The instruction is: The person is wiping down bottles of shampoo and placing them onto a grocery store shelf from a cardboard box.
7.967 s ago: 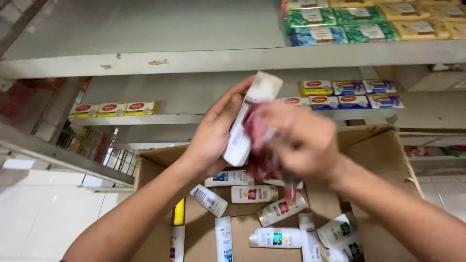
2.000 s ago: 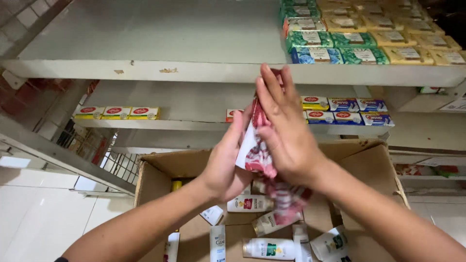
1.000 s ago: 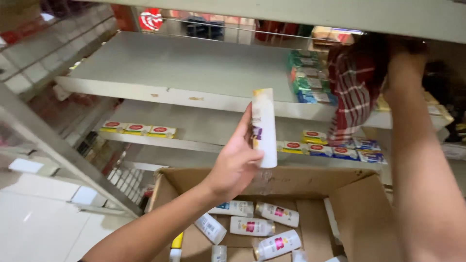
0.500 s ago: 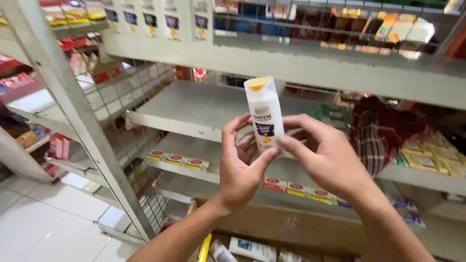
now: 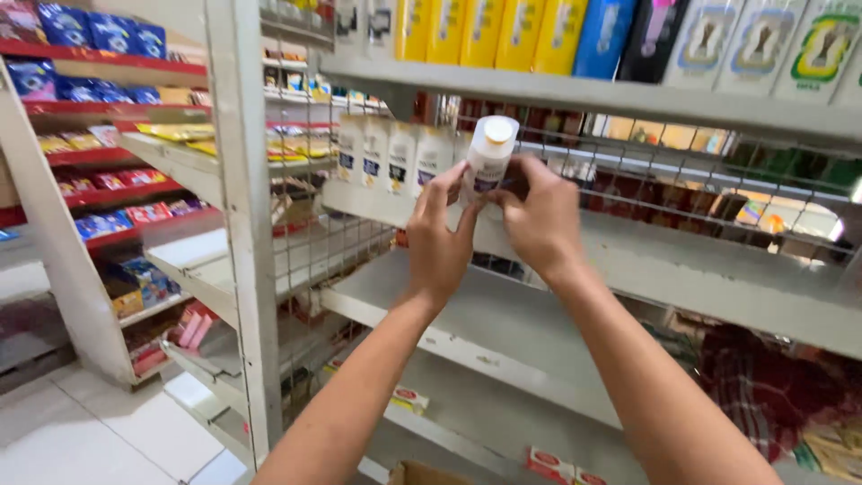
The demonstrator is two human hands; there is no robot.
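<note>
Up it goes: both hands, left hand (image 5: 440,242) and right hand (image 5: 539,220), now grip the white plastic bottle with the pale orange cap (image 5: 488,157), raised from chest height to the grey metal shelf (image 5: 646,260) just beyond them, beside the row of matching white bottles (image 5: 386,157).

Head view, close, facing shelves (image 5: 628,269)

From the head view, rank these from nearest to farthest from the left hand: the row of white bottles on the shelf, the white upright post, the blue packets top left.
1. Row of white bottles: on the shelf just above-left of the left hand.
2. White upright post: farther left.
3. Blue packets: top-left shelf, farthest.
</note>
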